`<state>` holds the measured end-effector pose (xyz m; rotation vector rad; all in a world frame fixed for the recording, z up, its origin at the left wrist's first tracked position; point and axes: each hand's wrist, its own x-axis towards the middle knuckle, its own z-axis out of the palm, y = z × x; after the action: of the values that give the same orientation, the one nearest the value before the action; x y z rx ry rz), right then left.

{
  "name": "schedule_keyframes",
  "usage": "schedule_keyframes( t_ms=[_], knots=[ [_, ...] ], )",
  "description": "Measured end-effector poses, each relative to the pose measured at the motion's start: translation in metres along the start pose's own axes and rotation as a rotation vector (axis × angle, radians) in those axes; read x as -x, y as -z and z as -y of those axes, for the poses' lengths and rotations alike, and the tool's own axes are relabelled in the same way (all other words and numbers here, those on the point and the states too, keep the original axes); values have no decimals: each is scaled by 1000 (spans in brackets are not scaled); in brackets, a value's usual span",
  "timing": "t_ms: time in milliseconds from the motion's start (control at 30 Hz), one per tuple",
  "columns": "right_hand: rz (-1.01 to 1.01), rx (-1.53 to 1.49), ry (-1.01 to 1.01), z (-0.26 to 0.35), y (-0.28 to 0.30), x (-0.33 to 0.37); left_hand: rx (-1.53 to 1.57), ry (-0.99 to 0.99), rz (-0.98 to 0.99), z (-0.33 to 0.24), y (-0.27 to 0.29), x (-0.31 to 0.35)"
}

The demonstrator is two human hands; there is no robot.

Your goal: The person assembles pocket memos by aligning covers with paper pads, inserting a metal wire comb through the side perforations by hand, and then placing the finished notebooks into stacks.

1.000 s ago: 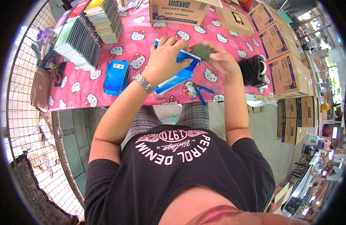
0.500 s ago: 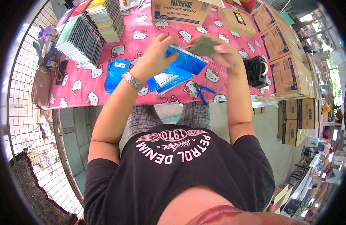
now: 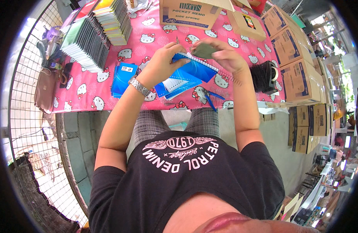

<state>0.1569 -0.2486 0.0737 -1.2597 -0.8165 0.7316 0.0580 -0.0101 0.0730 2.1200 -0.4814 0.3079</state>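
My left hand point(image 3: 166, 64), with a metal watch at its wrist, pinches the top edge of a blue notebook point(image 3: 200, 70) tilted up above the table. A row of holes or coil loops runs along that edge. In my right hand point(image 3: 230, 58) is a flat grey-green pad point(image 3: 204, 51), gripped between thumb and fingers just above the notebook's edge. A thin wire coil point(image 3: 227, 75) stretches from the notebook's right end past my right wrist. Beneath lie loose blue covers and white sheets point(image 3: 175, 84). Blue-handled pliers point(image 3: 210, 97) rest nearer to me.
More blue notebooks point(image 3: 124, 77) lie left of my left wrist. Tall stacks of spiral notebooks point(image 3: 86, 46) stand at the far left. A black tape dispenser point(image 3: 266, 77) sits at the right, beside stacked cartons point(image 3: 299, 79). An open carton point(image 3: 190, 14) is at the back.
My right hand has moved slightly left along the notebook's edge with the pad. My left hand keeps its pinch on the notebook. The whole view has shifted a little.
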Motion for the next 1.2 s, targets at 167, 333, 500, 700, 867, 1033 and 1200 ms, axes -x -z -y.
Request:
schedule_keyframes(
  t_ms=[167,333,500,700,867,1033,1200],
  knots=[
    [68,23,-132,16,-9,-11,23,-19,-36,10,-2,2],
    [87,152,-51,12,-2,-16,-5,63,-20,2,-1,-1],
    [67,155,-130,18,-11,-23,81,71,-99,13,-4,2],
    [-73,121,-103,-7,-5,-32,140,95,-137,21,-7,3],
    [-493,1061,-450,-108,90,16,274,179,-17,18,-5,-5],
    [-1180,1031,-38,-139,83,74,131,204,-65,9,-6,-1],
    [-1072,1321,506,0,-55,34,160,83,-220,4,-13,9]
  ],
)
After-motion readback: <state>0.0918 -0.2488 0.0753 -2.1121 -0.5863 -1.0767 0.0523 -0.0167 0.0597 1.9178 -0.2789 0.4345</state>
